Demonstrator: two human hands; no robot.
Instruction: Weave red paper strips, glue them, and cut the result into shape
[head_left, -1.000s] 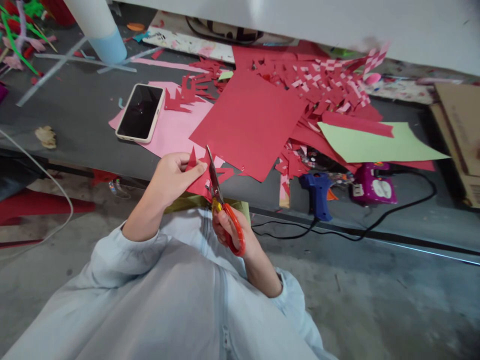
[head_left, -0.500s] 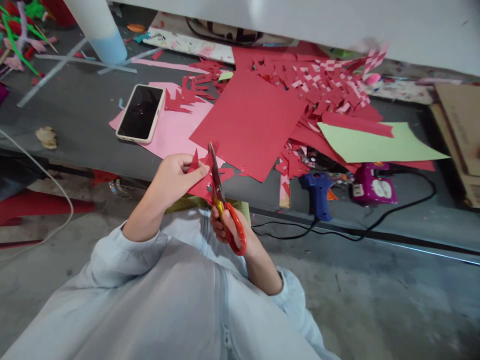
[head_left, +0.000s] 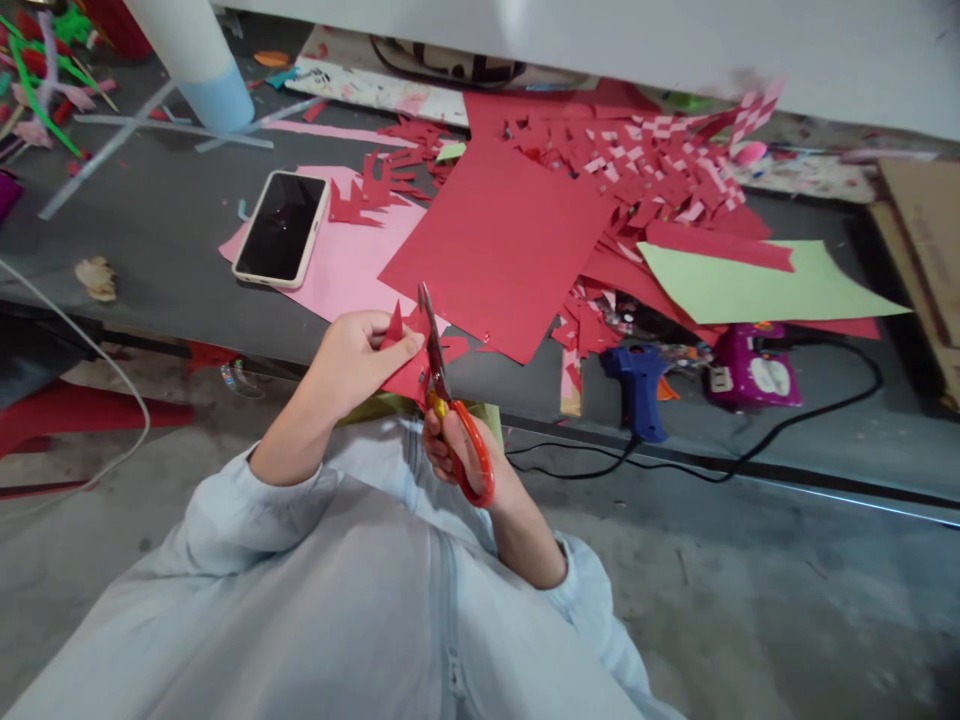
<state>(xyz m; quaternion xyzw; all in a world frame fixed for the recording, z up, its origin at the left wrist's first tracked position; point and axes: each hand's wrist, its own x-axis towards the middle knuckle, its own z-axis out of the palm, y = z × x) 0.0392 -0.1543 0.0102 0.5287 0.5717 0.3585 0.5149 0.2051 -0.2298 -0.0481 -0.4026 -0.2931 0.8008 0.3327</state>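
Note:
My left hand (head_left: 352, 362) pinches a small jagged piece of red paper (head_left: 405, 365) just in front of the table's near edge. My right hand (head_left: 469, 460) grips orange-handled scissors (head_left: 450, 410), fingers through the loops. The blades point away from me and sit in the red piece, right beside my left thumb. Both forearms come out of pale blue sleeves above my lap.
On the dark table (head_left: 150, 230) lie a phone (head_left: 282, 227) on pink paper (head_left: 352, 265), a large red sheet (head_left: 499, 245), a heap of red and pink woven strips (head_left: 652, 160) and a green sheet (head_left: 757, 285). A blue glue gun (head_left: 637, 385) and purple device (head_left: 750, 365) sit at the right front with black cables.
The scissor blades have slid a little farther into the red piece and my right hand has risen slightly. My left hand keeps its pinch.

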